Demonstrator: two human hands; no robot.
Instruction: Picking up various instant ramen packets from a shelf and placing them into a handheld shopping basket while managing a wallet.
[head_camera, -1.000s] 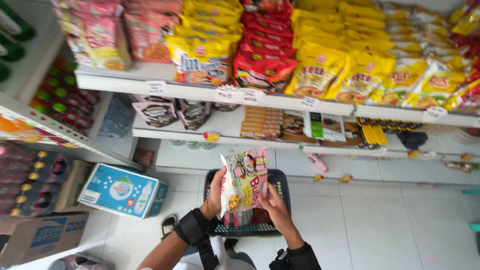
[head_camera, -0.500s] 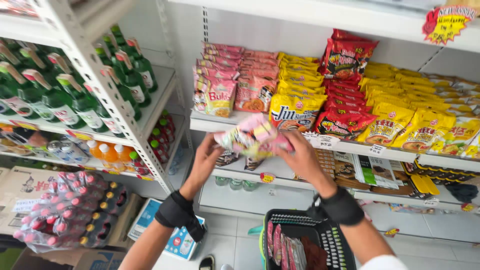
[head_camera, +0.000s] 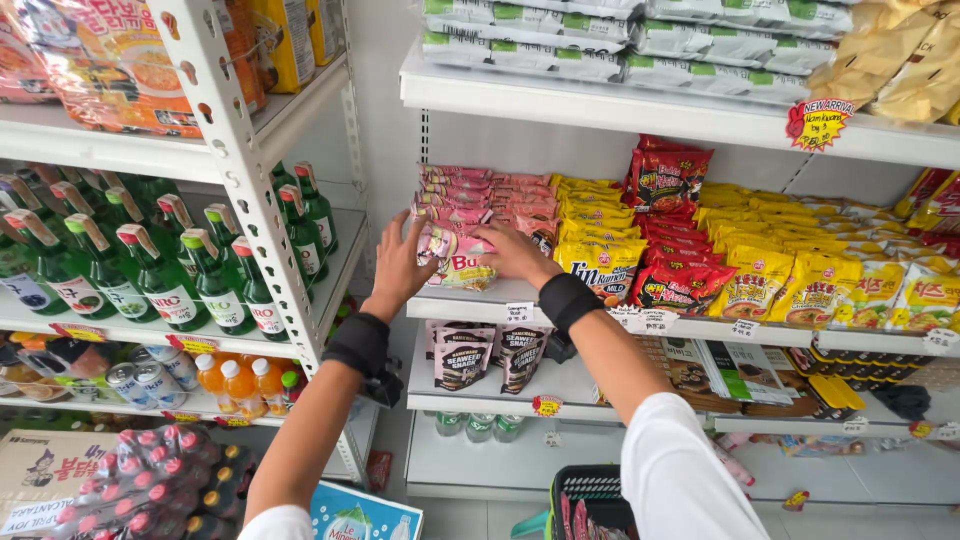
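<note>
**Ana:** At the shelf (head_camera: 520, 300), both hands are on the pink packs (head_camera: 455, 262). Left hand (head_camera: 400, 265) lies spread against the stack's left end, fingers fanned; right hand (head_camera: 515, 252) lies flat on top of it, fingers reaching left. Neither pinches anything, as far as I can tell; they press the front pack between them.

**Ben:** And where does that pack sit?

**Ana:** On the shelf's left end, right at the front lip, with more pink packs stacked behind it and the yellow packs (head_camera: 600, 262) touching on its right.

**Ben:** So what could go wrong?

**Ana:** I judge the front pack could slide off the lip, since it leans forward and hangs slightly over. A push from the right hand might also shove the pile sideways off the shelf's open left end, where nothing but a narrow gap stands before the upright (head_camera: 255, 200).

**Ben:** Room to move?

**Ana:** Tight above: the next board up from the shelf hangs low over the stacks. Left of the shelf, the green bottles (head_camera: 160, 270) stand near the left elbow, so a wide swing risks a knock. Below the shelf, the basket (head_camera: 590, 495) sits under the right arm; space in front is free.
</note>
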